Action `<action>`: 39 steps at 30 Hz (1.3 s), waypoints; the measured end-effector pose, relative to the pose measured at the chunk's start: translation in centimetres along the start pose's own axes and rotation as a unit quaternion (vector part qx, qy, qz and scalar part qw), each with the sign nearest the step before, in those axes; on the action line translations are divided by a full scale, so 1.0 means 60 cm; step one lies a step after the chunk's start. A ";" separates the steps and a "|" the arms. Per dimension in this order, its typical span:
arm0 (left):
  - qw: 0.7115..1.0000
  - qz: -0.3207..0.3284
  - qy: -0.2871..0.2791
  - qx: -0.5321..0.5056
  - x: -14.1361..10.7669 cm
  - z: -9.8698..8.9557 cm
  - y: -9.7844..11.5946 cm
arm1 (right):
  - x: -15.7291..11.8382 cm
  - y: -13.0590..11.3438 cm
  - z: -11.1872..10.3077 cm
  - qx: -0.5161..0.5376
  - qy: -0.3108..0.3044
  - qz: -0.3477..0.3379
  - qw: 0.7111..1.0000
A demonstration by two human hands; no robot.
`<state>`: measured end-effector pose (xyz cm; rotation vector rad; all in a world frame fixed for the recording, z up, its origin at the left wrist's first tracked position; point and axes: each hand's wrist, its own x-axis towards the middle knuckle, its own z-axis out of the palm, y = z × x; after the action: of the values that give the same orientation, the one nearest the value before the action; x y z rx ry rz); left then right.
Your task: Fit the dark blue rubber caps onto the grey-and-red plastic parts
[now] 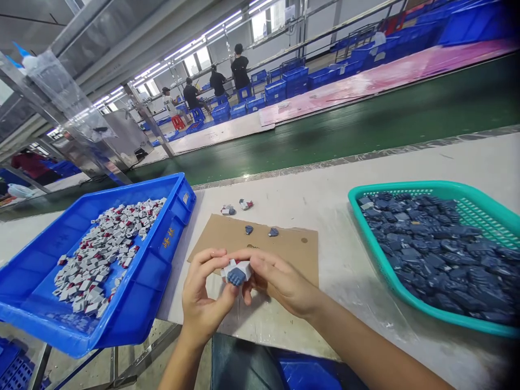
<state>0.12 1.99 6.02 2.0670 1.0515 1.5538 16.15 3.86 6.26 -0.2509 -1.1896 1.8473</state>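
In front of me, my left hand (203,292) and my right hand (286,281) hold one small plastic toy part (236,276) between their fingertips. The part has a dark blue, fist-shaped end facing me and a white block behind it with a bit of red. My left thumb presses the blue end from below, while the right thumb and fingers grip the white side. Beneath them lies a flat piece of brown cardboard (219,233), bearing two loose dark blue pieces (249,230). Beyond it rest two white parts, one with blue (228,210) and one with red (246,204).
On the left, a blue crate (162,254) holds many white and red pieces. A green basket (365,238) of dark blue pieces stands at right. Behind the table runs a green conveyor belt (325,130). Several people (239,67) are farther back among blue crates.
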 end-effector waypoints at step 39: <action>0.577 -0.364 0.154 -0.715 0.029 -0.026 0.027 | 0.037 -0.056 -0.062 0.072 0.432 -0.168 0.883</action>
<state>-0.55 1.96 8.78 0.1665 0.2473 1.3706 18.95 8.38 7.70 -0.6573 -0.4265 1.2618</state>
